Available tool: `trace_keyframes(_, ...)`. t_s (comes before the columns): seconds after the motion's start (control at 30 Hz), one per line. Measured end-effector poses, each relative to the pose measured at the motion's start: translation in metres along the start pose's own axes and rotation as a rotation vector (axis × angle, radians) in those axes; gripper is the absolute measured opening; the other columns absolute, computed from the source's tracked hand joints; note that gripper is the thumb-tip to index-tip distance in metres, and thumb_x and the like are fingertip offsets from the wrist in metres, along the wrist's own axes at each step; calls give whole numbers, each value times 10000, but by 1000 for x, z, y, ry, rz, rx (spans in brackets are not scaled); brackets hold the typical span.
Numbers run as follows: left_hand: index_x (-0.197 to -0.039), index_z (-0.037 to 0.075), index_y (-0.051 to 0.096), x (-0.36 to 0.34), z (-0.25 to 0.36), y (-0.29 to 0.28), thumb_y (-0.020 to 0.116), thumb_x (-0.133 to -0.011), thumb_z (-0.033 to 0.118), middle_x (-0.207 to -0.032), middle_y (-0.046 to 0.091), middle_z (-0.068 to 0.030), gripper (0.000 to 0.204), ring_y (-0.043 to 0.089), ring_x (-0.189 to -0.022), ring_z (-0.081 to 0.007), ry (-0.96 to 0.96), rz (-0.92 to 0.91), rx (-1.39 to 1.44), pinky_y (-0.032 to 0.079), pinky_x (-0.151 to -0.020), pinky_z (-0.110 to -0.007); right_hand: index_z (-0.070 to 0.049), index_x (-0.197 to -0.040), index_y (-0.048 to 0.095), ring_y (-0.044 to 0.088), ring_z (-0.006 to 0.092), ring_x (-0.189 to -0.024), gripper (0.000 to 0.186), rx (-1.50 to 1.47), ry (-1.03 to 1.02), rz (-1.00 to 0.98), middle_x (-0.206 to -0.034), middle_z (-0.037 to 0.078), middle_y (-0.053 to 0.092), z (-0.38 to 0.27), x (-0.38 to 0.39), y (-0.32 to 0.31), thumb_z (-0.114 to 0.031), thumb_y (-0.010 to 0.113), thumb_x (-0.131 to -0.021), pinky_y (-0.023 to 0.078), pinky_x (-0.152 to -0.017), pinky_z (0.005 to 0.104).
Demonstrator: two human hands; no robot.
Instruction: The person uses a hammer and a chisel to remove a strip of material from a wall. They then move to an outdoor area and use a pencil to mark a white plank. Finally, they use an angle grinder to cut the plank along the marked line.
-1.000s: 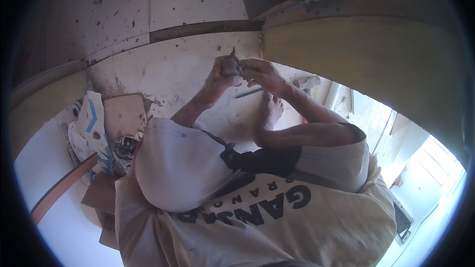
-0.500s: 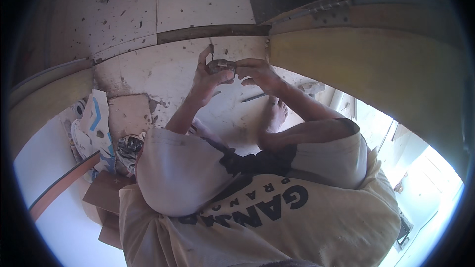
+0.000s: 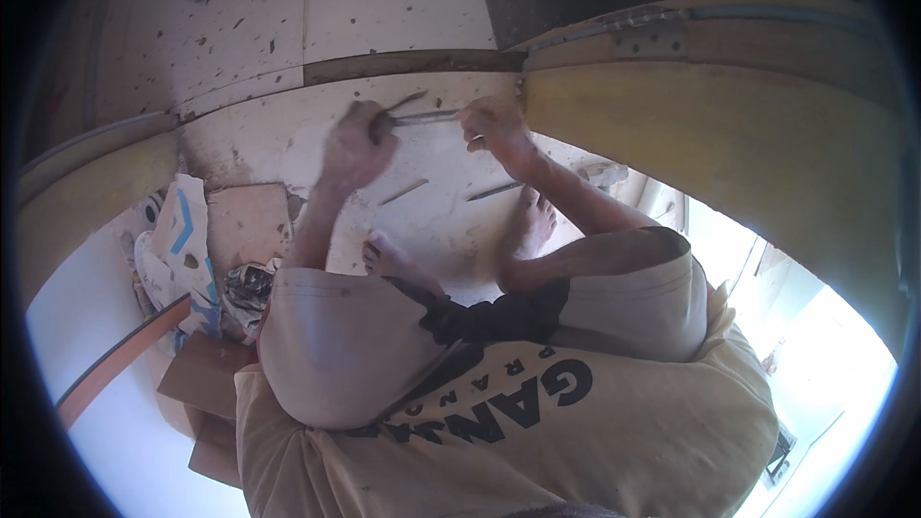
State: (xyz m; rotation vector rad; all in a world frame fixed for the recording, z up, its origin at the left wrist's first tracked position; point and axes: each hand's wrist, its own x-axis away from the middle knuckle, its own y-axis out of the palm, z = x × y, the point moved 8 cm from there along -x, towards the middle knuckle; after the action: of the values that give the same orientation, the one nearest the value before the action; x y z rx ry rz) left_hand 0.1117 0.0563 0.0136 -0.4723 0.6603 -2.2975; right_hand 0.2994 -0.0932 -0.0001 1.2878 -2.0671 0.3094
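My left hand [image 3: 360,144], blurred, is closed round a dark grey object that is mostly hidden by the fingers, with a thin dark piece [image 3: 413,99] sticking up to the right. A straight grey strip [image 3: 425,117] stretches from it to my right hand [image 3: 489,131], whose fingers pinch its other end. Beyond both hands is a pale, stained board surface [image 3: 273,125]. Below them lie thin dark pieces [image 3: 403,191], [image 3: 489,190] near my two bare feet [image 3: 379,254], [image 3: 528,225].
Yellow-brown panels [image 3: 710,125], [image 3: 86,187] flank me. At left are a torn white-and-blue sheet [image 3: 187,240], a square board [image 3: 249,216], crumpled dark plastic [image 3: 247,286] and brown cardboard [image 3: 206,374]. A pale cylindrical thing [image 3: 604,175] lies beyond my right foot. Bright pale surfaces show at the lower right.
My left hand has moved left, away from my right hand, and a straight strip now shows between them. The bulky dark object seen earlier is now mostly covered by the left fingers.
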Motion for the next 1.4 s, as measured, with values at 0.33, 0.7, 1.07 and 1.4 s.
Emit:
trace_keyframes(0.33, -959, 6, 682, -15, -157, -179, 813, -829, 272, -919, 707, -156, 324, 704, -834, -277, -248, 79, -270, 537, -763, -391, -115, -1098, 641, 599, 115, -789, 173, -267, 141, 278, -892, -3, 621, 6, -7, -41, -229, 659, -969, 523, -734, 309)
trace_keyframes(0.7, -1016, 34, 712, -71, -131, -135, 739, -840, 440, -996, 708, -186, 444, 687, -960, -351, -211, 60, -427, 524, -850, -432, -47, -1302, 552, 627, 130, -816, 425, 32, 296, 130, -963, 64, 651, 40, 16, -42, -240, 662, -940, 545, -709, 293)
trace_keyframes(1.07, -1172, 2, 711, -90, -130, -110, 767, -799, 492, -1102, 732, -209, 619, 700, -1062, -337, -285, 19, -485, 541, -937, -400, -41, -1308, 555, 623, 131, -858, 450, 101, 300, 96, -999, 74, 650, 35, 25, -43, -288, 660, -947, 538, -738, 285)
trace_keyframes(1.4, -1139, 79, 741, -85, -146, -98, 778, -781, 492, -1052, 738, -178, 547, 702, -998, -366, -254, 70, -585, 551, -913, -437, -27, -1324, 538, 622, 133, -853, 459, 129, 266, 76, -992, 81, 651, 44, 18, -46, -289, 651, -965, 534, -739, 285)
